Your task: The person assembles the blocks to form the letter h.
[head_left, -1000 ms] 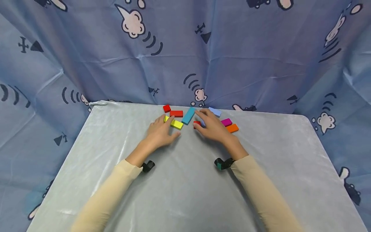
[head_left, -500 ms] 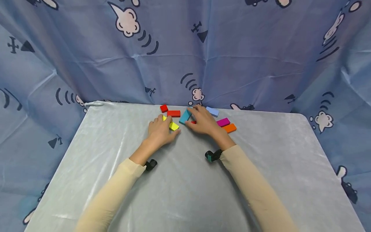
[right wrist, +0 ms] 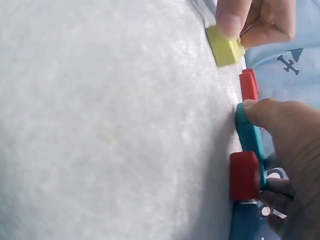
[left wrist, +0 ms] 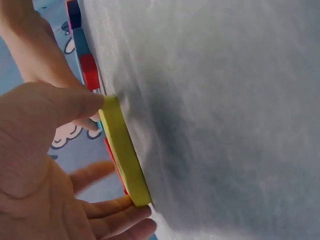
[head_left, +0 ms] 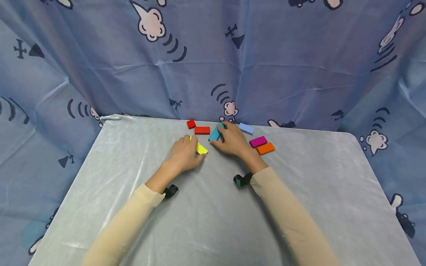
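Observation:
My left hand (head_left: 183, 153) holds a yellow block (left wrist: 125, 150) lengthwise, thumb at one end and fingertips at the other. The block's long side faces the left wrist camera. My right hand (head_left: 234, 139) reaches over a teal block (head_left: 216, 133). In the right wrist view its thumb presses the near end of the teal block, while the fingers curl by the far end, partly hidden. Right beside that teal block is a red block (right wrist: 244, 176), mostly covered by the right hand in the head view.
Two red blocks (head_left: 202, 130) lie behind the yellow one. A light blue block (head_left: 246, 128), a magenta block (head_left: 258, 142) and an orange block (head_left: 266, 148) lie right of the right hand. The grey-covered table (head_left: 206, 218) ends at a patterned blue curtain (head_left: 283, 66).
My right hand has moved left from over the red and light blue blocks onto the teal block. The left hand's fingers have closed on the yellow block, which has shifted slightly toward me.

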The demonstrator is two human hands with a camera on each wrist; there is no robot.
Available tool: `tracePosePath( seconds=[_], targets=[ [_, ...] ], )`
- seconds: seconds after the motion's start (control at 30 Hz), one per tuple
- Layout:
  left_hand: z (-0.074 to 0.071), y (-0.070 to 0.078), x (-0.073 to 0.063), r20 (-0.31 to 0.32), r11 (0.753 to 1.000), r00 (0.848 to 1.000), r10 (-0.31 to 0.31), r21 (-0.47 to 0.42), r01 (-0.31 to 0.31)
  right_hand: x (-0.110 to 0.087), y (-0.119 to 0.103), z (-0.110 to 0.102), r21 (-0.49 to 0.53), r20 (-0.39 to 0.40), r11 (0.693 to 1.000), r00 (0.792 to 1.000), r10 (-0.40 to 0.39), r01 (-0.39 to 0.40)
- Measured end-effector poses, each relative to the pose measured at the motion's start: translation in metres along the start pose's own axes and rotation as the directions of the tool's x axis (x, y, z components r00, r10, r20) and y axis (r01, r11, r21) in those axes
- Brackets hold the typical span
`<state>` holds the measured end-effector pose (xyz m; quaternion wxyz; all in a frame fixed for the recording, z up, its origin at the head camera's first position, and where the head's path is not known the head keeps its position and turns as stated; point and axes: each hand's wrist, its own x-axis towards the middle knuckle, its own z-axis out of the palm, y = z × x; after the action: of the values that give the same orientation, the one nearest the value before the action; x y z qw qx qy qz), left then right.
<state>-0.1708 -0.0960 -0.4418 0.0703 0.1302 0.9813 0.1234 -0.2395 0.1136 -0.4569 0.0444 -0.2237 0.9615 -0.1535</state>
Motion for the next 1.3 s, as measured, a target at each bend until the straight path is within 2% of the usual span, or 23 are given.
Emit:
tracePosePath(
  seconds=[0.17,0.37,0.53,0.7,0.8,0.93,1.07,1.2,1.3],
  targets=[
    [0.005,-0.002,-0.008,0.016,1.000,1.000,-0.008,-0.001,0.008,-0.001,-0.004,0.010,-0.024,-0.011,0.999,1.000,-0.022,0.021],
    [0.009,-0.004,-0.010,-0.054,0.998,0.998,-0.022,0.061,0.025,-0.005,-0.009,0.012,-0.067,-0.022,0.997,0.998,-0.051,0.050],
    [0.013,-0.001,-0.011,-0.061,0.995,0.998,0.035,0.096,-0.029,-0.011,-0.004,0.013,-0.061,-0.005,0.998,1.000,-0.025,0.024],
    [0.013,-0.001,-0.011,-0.116,0.995,0.992,0.058,0.088,-0.048,-0.010,0.001,0.012,-0.047,-0.014,0.999,1.000,-0.003,0.003],
    [0.012,-0.004,-0.016,-0.140,0.996,0.988,0.070,0.063,-0.061,-0.007,0.001,0.011,-0.039,-0.009,0.999,1.000,-0.005,0.005],
    [0.008,-0.008,-0.026,-0.162,0.993,0.980,0.118,-0.006,-0.120,-0.004,-0.001,0.009,-0.025,-0.004,1.000,1.000,0.016,-0.016],
    [0.002,-0.009,-0.040,-0.170,0.973,0.960,0.224,-0.021,-0.231,-0.001,-0.002,0.007,-0.001,-0.022,0.999,0.998,0.055,-0.055],
    [-0.002,-0.008,-0.055,-0.157,0.926,0.916,0.370,-0.013,-0.377,0.003,-0.004,0.004,0.031,-0.046,0.996,0.995,0.085,-0.084],
    [-0.004,-0.007,-0.065,-0.141,0.897,0.890,0.434,-0.019,-0.441,0.004,-0.004,0.000,0.066,-0.062,0.994,0.993,0.097,-0.093]
  ],
)
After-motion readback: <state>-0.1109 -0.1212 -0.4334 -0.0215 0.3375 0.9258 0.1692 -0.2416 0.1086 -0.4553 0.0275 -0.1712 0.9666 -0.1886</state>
